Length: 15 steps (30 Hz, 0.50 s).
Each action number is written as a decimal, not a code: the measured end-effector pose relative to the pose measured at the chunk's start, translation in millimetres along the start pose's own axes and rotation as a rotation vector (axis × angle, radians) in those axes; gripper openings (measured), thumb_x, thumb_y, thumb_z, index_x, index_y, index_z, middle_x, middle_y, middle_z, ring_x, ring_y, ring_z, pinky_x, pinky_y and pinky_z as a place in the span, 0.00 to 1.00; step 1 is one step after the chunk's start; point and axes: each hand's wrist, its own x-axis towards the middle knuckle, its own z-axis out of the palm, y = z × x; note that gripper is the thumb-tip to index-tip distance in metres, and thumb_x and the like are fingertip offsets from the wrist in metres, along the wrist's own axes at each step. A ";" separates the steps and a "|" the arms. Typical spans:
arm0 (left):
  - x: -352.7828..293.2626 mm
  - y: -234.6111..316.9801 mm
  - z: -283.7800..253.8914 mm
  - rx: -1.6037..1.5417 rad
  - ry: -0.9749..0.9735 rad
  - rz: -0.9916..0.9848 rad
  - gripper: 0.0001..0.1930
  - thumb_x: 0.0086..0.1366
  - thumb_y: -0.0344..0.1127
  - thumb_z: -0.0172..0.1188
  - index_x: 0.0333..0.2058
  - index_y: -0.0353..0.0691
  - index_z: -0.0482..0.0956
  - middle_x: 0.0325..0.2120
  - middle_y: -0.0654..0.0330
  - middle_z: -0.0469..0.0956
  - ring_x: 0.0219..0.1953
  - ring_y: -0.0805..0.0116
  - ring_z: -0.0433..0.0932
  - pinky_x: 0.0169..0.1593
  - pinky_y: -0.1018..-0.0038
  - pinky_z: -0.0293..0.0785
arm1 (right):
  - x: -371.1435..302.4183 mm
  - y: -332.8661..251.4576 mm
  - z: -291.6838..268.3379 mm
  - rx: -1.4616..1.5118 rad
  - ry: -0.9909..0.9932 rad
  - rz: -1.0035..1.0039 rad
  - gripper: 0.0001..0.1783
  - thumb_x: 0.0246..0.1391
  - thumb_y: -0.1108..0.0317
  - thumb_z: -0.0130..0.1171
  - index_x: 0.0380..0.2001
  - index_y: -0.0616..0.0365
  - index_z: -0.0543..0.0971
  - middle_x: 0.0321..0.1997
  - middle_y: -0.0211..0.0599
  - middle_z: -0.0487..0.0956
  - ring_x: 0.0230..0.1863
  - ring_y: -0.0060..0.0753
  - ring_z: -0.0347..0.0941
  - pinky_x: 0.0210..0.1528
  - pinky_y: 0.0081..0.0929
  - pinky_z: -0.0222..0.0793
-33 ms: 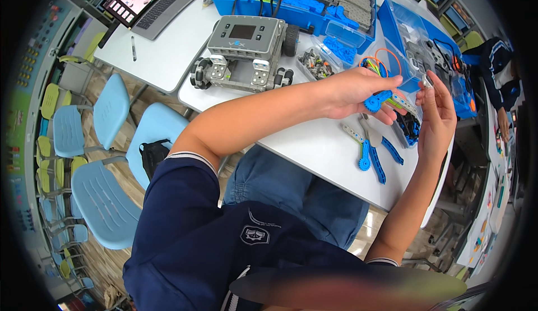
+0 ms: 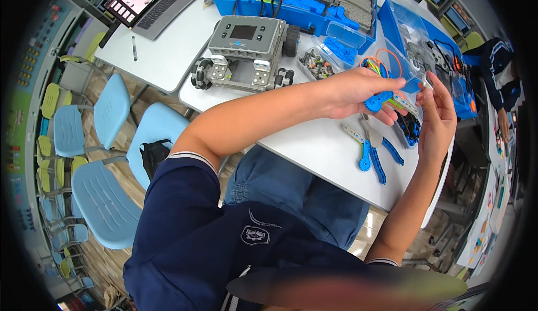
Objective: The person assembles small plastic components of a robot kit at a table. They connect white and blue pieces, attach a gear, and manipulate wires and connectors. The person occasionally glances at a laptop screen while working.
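My left hand (image 2: 358, 92) is closed on a beam assembly with a blue gear (image 2: 376, 102) at one end and a pale grey beam with a green part beyond it. To its right, my right hand (image 2: 438, 114) pinches a small light grey plastic piece (image 2: 428, 81) between thumb and fingertips, a short way from the assembly. Below my left hand, blue-handled pliers (image 2: 393, 151) lie on the white table (image 2: 314, 148). A similar grey beam with a blue gear (image 2: 365, 162) rests against them.
A wheeled grey robot base (image 2: 246, 53) stands left of my hands. Behind it are a blue parts bin (image 2: 314, 26) and a clear box of small connectors (image 2: 316, 64). Another blue bin (image 2: 386, 11) stands at the right. A laptop (image 2: 162, 16) sits far left; blue chairs (image 2: 106, 204) line the left side.
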 end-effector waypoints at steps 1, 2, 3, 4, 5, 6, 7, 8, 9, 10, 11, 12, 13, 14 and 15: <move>-0.7 1.0 0.4 0.023 0.001 0.009 0.20 0.71 0.45 0.59 0.49 0.32 0.79 0.40 0.51 0.84 0.33 0.70 0.83 0.40 0.73 0.82 | -1.1 -1.0 2.0 -0.008 -0.001 -0.015 0.20 0.64 0.67 0.60 0.55 0.67 0.77 0.34 0.34 0.79 0.38 0.22 0.73 0.44 0.20 0.68; -1.1 1.6 0.6 0.041 -0.012 0.030 0.19 0.70 0.44 0.60 0.48 0.33 0.80 0.39 0.52 0.84 0.32 0.70 0.83 0.39 0.73 0.82 | -2.6 -1.8 3.9 -0.015 0.030 -0.006 0.19 0.64 0.67 0.60 0.55 0.67 0.78 0.34 0.34 0.79 0.37 0.21 0.73 0.44 0.19 0.68; -1.3 2.4 0.8 0.061 -0.017 0.049 0.18 0.68 0.43 0.62 0.48 0.33 0.81 0.39 0.53 0.84 0.32 0.71 0.82 0.39 0.74 0.81 | -3.2 -2.8 5.2 -0.021 0.054 0.002 0.19 0.64 0.68 0.60 0.54 0.67 0.78 0.34 0.33 0.79 0.36 0.21 0.72 0.43 0.19 0.68; -1.8 3.7 0.3 0.070 -0.009 0.074 0.17 0.68 0.42 0.63 0.47 0.34 0.81 0.38 0.54 0.83 0.32 0.71 0.82 0.38 0.74 0.81 | -2.8 -3.6 5.9 -0.029 0.041 -0.001 0.19 0.64 0.68 0.60 0.54 0.67 0.78 0.34 0.33 0.79 0.35 0.20 0.72 0.42 0.18 0.67; -2.3 4.6 -0.3 0.078 0.003 0.091 0.16 0.67 0.40 0.63 0.47 0.34 0.82 0.37 0.56 0.83 0.32 0.71 0.82 0.38 0.74 0.80 | -2.7 -4.5 5.6 -0.040 0.026 -0.001 0.18 0.64 0.68 0.60 0.53 0.67 0.78 0.34 0.33 0.79 0.34 0.19 0.71 0.41 0.18 0.67; -2.7 4.6 0.3 0.092 0.025 0.088 0.15 0.67 0.39 0.64 0.47 0.34 0.82 0.36 0.57 0.83 0.32 0.72 0.82 0.37 0.74 0.80 | -3.6 -6.0 4.2 -0.061 0.029 0.013 0.18 0.64 0.68 0.59 0.53 0.67 0.79 0.34 0.33 0.79 0.33 0.19 0.71 0.40 0.17 0.67; -1.4 7.8 -1.4 0.112 0.020 0.112 0.15 0.66 0.40 0.64 0.46 0.35 0.82 0.35 0.58 0.83 0.32 0.73 0.81 0.37 0.75 0.79 | -1.7 -6.0 3.1 -0.059 -0.010 -0.007 0.17 0.65 0.68 0.58 0.53 0.67 0.79 0.33 0.32 0.79 0.32 0.18 0.70 0.39 0.17 0.66; -2.1 8.6 -2.0 0.129 0.038 0.115 0.15 0.66 0.40 0.65 0.46 0.35 0.83 0.35 0.59 0.82 0.32 0.73 0.80 0.37 0.75 0.78 | -1.7 -6.5 1.3 -0.077 -0.019 0.006 0.16 0.65 0.68 0.58 0.52 0.66 0.79 0.33 0.31 0.78 0.31 0.18 0.70 0.37 0.16 0.65; -3.0 8.8 -2.3 0.152 0.041 0.130 0.16 0.66 0.41 0.65 0.45 0.35 0.83 0.36 0.59 0.82 0.32 0.75 0.80 0.37 0.75 0.78 | -1.2 -5.9 0.0 -0.060 -0.061 -0.016 0.15 0.65 0.68 0.57 0.51 0.65 0.80 0.32 0.30 0.78 0.31 0.17 0.69 0.36 0.16 0.64; -2.5 8.9 -1.6 0.159 0.043 0.136 0.16 0.66 0.41 0.65 0.45 0.35 0.83 0.36 0.60 0.82 0.31 0.76 0.79 0.36 0.76 0.78 | -1.0 -4.6 -0.5 -0.034 -0.079 -0.025 0.15 0.63 0.69 0.59 0.49 0.65 0.82 0.31 0.28 0.77 0.30 0.17 0.68 0.34 0.15 0.63; -3.1 10.2 -1.7 0.177 0.062 0.114 0.16 0.66 0.42 0.65 0.45 0.35 0.83 0.36 0.61 0.82 0.31 0.77 0.79 0.36 0.77 0.77 | -0.9 -3.8 -0.6 -0.020 -0.092 -0.041 0.14 0.61 0.69 0.62 0.48 0.65 0.82 0.30 0.27 0.77 0.29 0.17 0.68 0.34 0.15 0.63; -3.9 11.2 -1.3 0.190 0.069 0.110 0.17 0.66 0.42 0.65 0.46 0.35 0.83 0.37 0.61 0.82 0.31 0.77 0.79 0.36 0.77 0.77 | -1.4 -2.9 -0.2 -0.005 -0.099 -0.048 0.14 0.60 0.69 0.64 0.46 0.65 0.83 0.30 0.27 0.78 0.29 0.16 0.68 0.33 0.15 0.63; -4.6 12.1 -0.7 0.192 0.060 0.109 0.16 0.66 0.42 0.64 0.46 0.35 0.83 0.37 0.61 0.82 0.31 0.77 0.79 0.36 0.78 0.77 | -1.7 -2.9 0.1 -0.005 -0.097 -0.044 0.14 0.59 0.69 0.65 0.46 0.65 0.83 0.30 0.27 0.78 0.29 0.16 0.68 0.33 0.15 0.63; -5.4 13.4 -0.3 0.196 0.056 0.111 0.16 0.66 0.42 0.64 0.46 0.35 0.82 0.37 0.61 0.82 0.30 0.78 0.79 0.36 0.78 0.76 | -1.7 -2.8 0.8 -0.002 -0.097 -0.040 0.14 0.58 0.70 0.66 0.45 0.65 0.84 0.30 0.28 0.79 0.29 0.16 0.68 0.33 0.14 0.63; -5.7 14.0 0.4 0.208 0.067 0.113 0.16 0.66 0.41 0.64 0.46 0.36 0.82 0.38 0.60 0.82 0.30 0.78 0.79 0.36 0.79 0.76 | -1.9 -3.3 1.5 0.025 -0.110 -0.056 0.14 0.56 0.70 0.67 0.45 0.65 0.84 0.30 0.28 0.80 0.29 0.15 0.69 0.33 0.14 0.64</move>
